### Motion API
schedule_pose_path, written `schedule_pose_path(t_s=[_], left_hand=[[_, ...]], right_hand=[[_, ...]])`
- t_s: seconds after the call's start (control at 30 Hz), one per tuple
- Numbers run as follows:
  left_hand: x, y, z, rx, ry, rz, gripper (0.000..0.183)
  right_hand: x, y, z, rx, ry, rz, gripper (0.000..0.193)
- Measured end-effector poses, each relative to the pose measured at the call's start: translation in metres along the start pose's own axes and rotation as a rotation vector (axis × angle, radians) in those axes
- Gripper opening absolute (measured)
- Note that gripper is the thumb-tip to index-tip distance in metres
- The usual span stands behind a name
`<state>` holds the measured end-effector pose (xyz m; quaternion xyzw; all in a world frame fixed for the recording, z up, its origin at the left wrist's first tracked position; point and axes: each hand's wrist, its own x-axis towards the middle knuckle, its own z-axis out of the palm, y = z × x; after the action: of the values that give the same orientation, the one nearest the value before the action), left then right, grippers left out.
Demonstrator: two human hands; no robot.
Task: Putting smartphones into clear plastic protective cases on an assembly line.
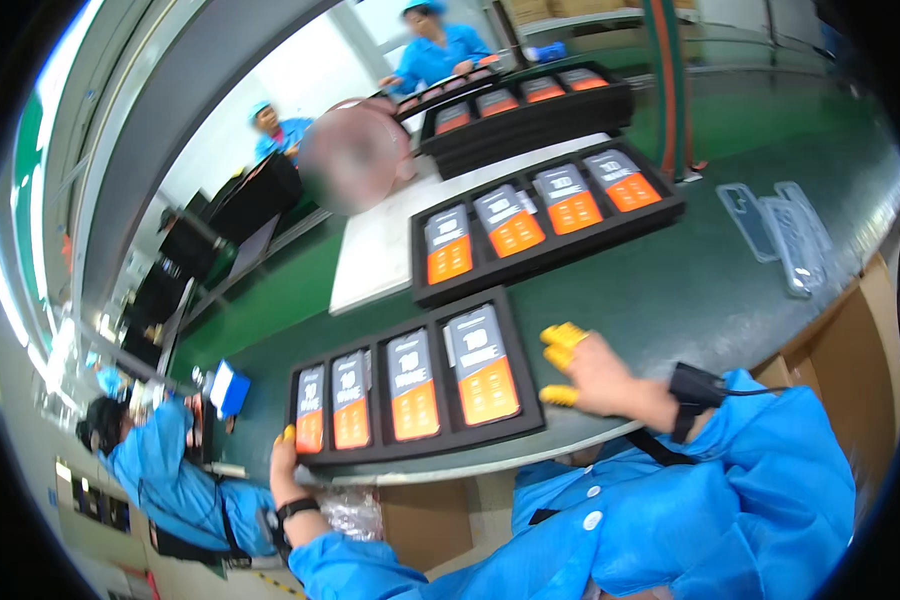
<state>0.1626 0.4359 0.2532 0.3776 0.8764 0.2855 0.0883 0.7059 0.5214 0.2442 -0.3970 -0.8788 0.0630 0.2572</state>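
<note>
A black foam tray (378, 350) lies on the green table in front of me. Upright in its slots are several smartphones (412, 385) with grey and orange printed fronts. My left hand (284, 468) grips the tray's near left corner, a yellow cot on the fingertip that shows; its other fingers are partly hidden. Just off the tray's right end, my right hand (598, 375) is open above the table, its fingers in yellow cots spread and holding nothing. Behind lies a second black tray (560, 238) filled with similar phones.
Farther back stands a stack of black trays (530, 125) beside a white board (370, 255). Clear plastic phone cases (792, 245) lie at right, past a green and orange post (667, 90). A blue box (230, 388) stands at left. Co-workers in blue sit across and to the left.
</note>
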Motion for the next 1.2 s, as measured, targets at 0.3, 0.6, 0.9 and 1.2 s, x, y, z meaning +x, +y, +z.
schedule_pose_path(t_s=[0.3, 0.6, 0.9, 1.2], left_hand=[[-0.087, 0.016, -0.087, -0.666, 0.005, 0.007, 0.023], [-0.087, 0.209, -0.007, -1.1, -0.161, 0.261, 0.023], [0.018, 0.303, 0.19, -1.047, -0.18, 0.07, 0.026], [-0.015, 0.301, 0.206, -1.227, -0.147, 0.093, 0.032]], right_hand=[[-0.034, -0.026, -0.007, 1.014, 0.246, 0.474, 0.049], [0.015, 0.083, -0.119, 1.216, 0.668, 0.473, 0.043], [0.037, 0.225, -0.079, 0.525, 1.147, 0.574, 0.027], [0.049, 0.234, -0.08, 0.076, 1.365, 0.412, 0.014]])
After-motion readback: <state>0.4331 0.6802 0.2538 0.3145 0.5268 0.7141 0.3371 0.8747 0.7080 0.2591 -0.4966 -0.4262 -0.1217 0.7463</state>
